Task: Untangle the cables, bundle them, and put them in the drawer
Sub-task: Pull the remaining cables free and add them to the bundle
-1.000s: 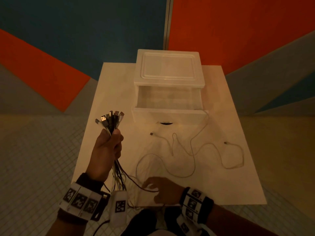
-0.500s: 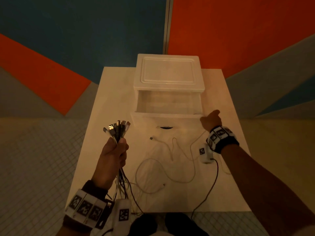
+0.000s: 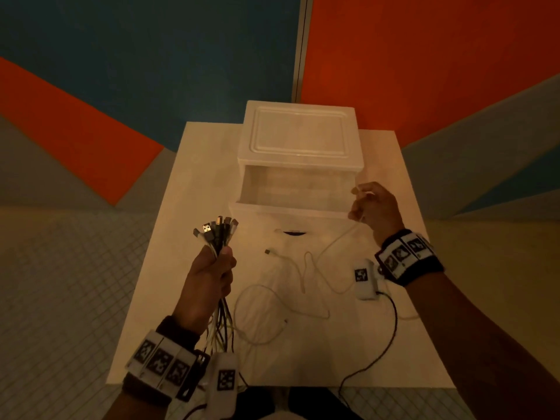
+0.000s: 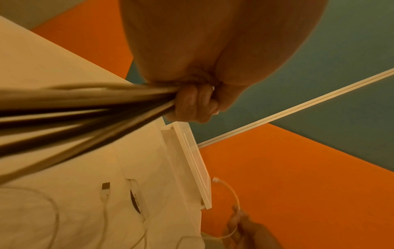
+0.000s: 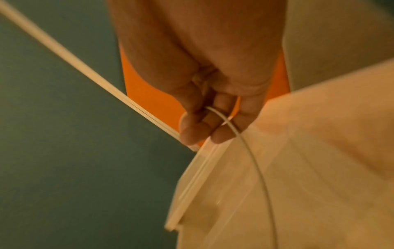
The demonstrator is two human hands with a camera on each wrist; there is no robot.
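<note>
My left hand (image 3: 209, 275) grips a bundle of black and white cables (image 3: 218, 233) upright over the table's left side, plugs fanned out above the fist; the same bundle (image 4: 85, 104) streams from my curled fingers in the left wrist view. My right hand (image 3: 374, 207) is raised beside the drawer's right front corner and pinches one end of a white cable (image 3: 336, 242), seen as a thin cable (image 5: 232, 128) running down from the fingers. Another white cable (image 3: 281, 301) lies looped on the table. The white drawer unit (image 3: 298, 140) stands at the back with its drawer (image 3: 291, 212) pulled open.
The white table (image 3: 188, 183) is narrow, with tiled floor on both sides. Wrist-camera boxes and a black lead (image 3: 391, 334) hang from my arms over the front right of the table. Painted orange, blue and grey walls stand behind.
My right hand went from the table's front edge to the drawer's right corner, took hold of the white cable's end and lifted it. The left hand kept the bundle upright, drifting slightly right.
</note>
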